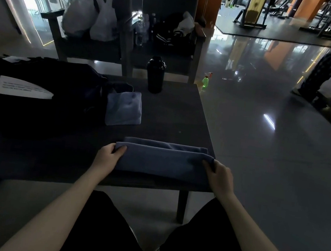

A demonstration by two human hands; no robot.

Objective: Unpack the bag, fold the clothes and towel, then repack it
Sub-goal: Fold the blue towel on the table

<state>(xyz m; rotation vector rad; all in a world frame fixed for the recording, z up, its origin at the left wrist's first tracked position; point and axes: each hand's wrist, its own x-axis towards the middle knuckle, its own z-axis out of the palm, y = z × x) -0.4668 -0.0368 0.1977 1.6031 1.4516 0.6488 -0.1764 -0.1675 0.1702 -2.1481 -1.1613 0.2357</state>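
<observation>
A grey-blue towel [162, 160] lies folded lengthwise at the near right edge of the dark tabletop [172, 115]. The left hand [108, 156] pinches its left end, thumb on top, and the right hand [219, 176] has its fingers [207, 164] curled round the right end. Further left sits a dark bag [40, 90], seemingly open in the dim light, with a folded pale-blue cloth [124, 108] touching it. A black bottle [155, 74] stands at the far edge.

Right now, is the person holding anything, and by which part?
Yes: the towel, folded on the table. The left hand pinches its left end, the right hand its right end, each near the far corner.
</observation>
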